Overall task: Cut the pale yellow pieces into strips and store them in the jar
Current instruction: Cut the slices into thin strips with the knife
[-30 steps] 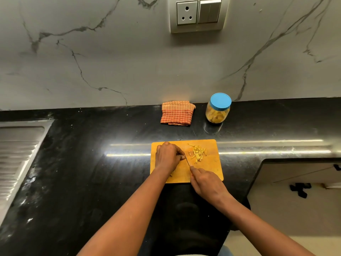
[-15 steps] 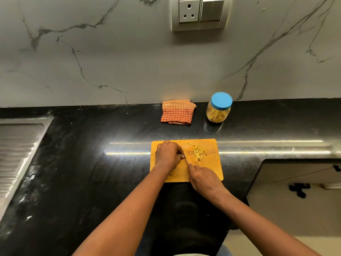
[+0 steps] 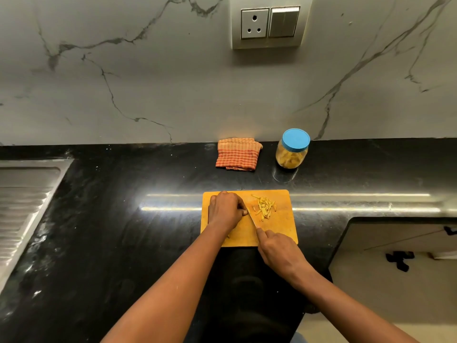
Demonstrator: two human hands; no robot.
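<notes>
At the left edge of the worktop (image 3: 123, 243), a ribbed steel drainboard (image 3: 22, 206) is seen, set into the black stone. Towards the middle, close to the front edge, an orange cutting board (image 3: 282, 233) is laid flat. On the board's left half the left hand (image 3: 226, 210) is pressed down with its fingers curled under and the knuckles raised; whether a pale yellow piece is held beneath them cannot be told, as the fingertips are hidden. Behind it, at the back edge against the marble wall, a folded orange checked cloth (image 3: 238, 154) is placed. Just beside the left hand's knuckles, the thin blade of a knife (image 3: 251, 219) is slanted across the board, its tip near those knuckles. To the right of the blade, a small loose heap of pale yellow strips (image 3: 264, 207) is gathered on the board's far right part, apart from both hands. At the board's near right corner, the knife's handle is gripped in the right hand (image 3: 279, 251), with the forefinger stretched along the blade's back. Further right, at the back edge and just beside the cloth, a clear jar (image 3: 291, 157) is stood upright, closed with a blue lid (image 3: 296, 139) and partly filled with pale yellow pieces.
</notes>
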